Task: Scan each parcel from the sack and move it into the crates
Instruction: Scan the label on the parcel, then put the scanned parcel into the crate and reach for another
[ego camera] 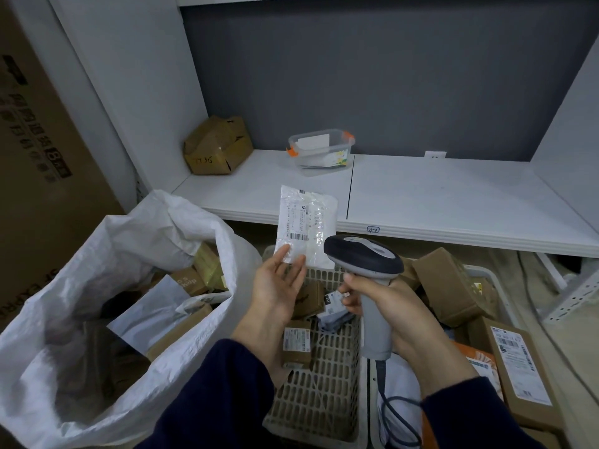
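Observation:
My left hand (277, 281) holds up a flat white plastic parcel (304, 218), pinching its lower edge between thumb and fingers, label and barcode facing me. My right hand (393, 314) grips the handle of a grey and black barcode scanner (364, 254), whose head sits just right of the parcel's lower corner. The open white woven sack (97, 254) stands at the left with several cardboard boxes and mailers inside. Below my hands is a beige slotted crate (319, 393) holding a few small parcels. A second crate (486, 270) at the right holds several cardboard boxes.
A white shelf (437, 196) runs behind the crates, bearing a crumpled cardboard box (217, 145) and a clear plastic tub with orange clips (321, 150). A large cardboard carton (35, 157) stands at the far left. The scanner's cable (393, 413) loops down between the crates.

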